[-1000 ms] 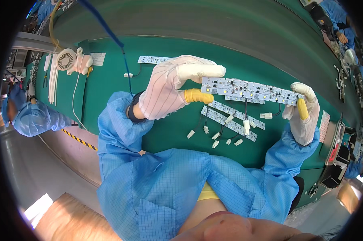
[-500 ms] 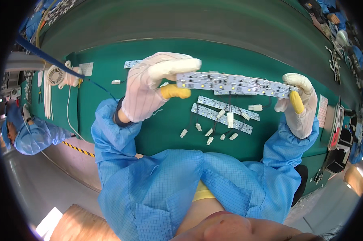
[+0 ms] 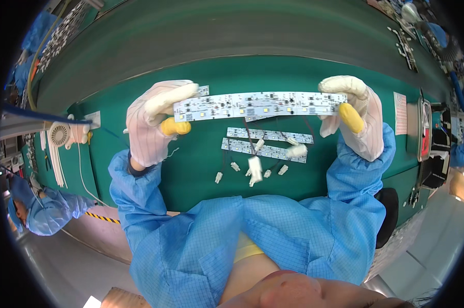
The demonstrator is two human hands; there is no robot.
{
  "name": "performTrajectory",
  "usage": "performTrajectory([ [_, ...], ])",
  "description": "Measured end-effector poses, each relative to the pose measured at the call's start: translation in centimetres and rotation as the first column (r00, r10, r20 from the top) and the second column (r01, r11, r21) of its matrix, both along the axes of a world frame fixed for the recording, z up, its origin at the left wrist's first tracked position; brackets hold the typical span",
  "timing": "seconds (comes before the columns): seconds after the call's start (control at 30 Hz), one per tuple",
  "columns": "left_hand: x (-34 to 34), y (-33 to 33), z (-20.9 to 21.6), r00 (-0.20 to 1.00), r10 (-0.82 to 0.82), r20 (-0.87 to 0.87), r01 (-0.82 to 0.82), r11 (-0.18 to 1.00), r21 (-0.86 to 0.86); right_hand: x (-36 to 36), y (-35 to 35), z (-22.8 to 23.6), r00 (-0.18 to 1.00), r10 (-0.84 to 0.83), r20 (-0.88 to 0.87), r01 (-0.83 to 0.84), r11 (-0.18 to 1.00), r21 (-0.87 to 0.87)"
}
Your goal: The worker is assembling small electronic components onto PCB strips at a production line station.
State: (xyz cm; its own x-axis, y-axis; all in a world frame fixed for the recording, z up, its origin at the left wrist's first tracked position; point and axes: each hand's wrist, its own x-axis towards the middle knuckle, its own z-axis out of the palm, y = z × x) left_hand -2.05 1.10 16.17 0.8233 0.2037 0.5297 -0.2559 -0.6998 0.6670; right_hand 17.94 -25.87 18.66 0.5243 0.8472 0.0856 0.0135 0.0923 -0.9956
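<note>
Head view, gloved left hand [image 3: 157, 118], gloved right hand [image 3: 363, 118], fingers [image 3: 171, 99] pinching opposite ends of white circuit strip [image 3: 260, 105], further strips [image 3: 270, 135] lying on green tabletop [image 3: 191, 179].

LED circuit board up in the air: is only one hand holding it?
No, the left hand and right hand grip opposite ends of the LED circuit board.

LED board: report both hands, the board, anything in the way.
Left hand holding left end, right hand right end. LED board raised, component side showing. Its hanging white connectors partly hide boards below.
</note>
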Motion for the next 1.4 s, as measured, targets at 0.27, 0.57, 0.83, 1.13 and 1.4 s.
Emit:
performTrajectory([
  [0.27, -0.1, -0.3, -1.0, 0.994, 0.105, -0.021, -0.106, 0.993, -0.044, -0.5, 0.3, 0.3, 0.996, -0.056, 0.066, 0.057, 0.998, -0.017],
  [0.57, 0.3, 0.0, -0.9, 0.945, 0.094, -0.313, -0.136, 0.984, -0.115, -0.1, 0.1, 0.7, 0.992, 0.124, 0.017, -0.124, 0.992, 0.000],
  [0.83, -0.1, -0.8, -0.6, 0.960, 0.158, -0.232, -0.207, 0.956, -0.207, -0.2, 0.0, 0.7, 0.997, 0.064, 0.051, -0.066, 0.997, 0.042],
  [1.13, -1.0, -0.7, 0.1, 0.997, 0.066, -0.042, -0.071, 0.988, -0.137, 0.4, 0.9, -0.5, 0.993, -0.037, 0.113, 0.044, 0.998, -0.054],
  [1.4, -2.1, -1.0, 0.2, 0.998, -0.057, -0.025, 0.050, 0.973, -0.225, 0.7, 1.5, -1.7, 0.989, -0.054, 0.134, 0.069, 0.992, -0.109],
])
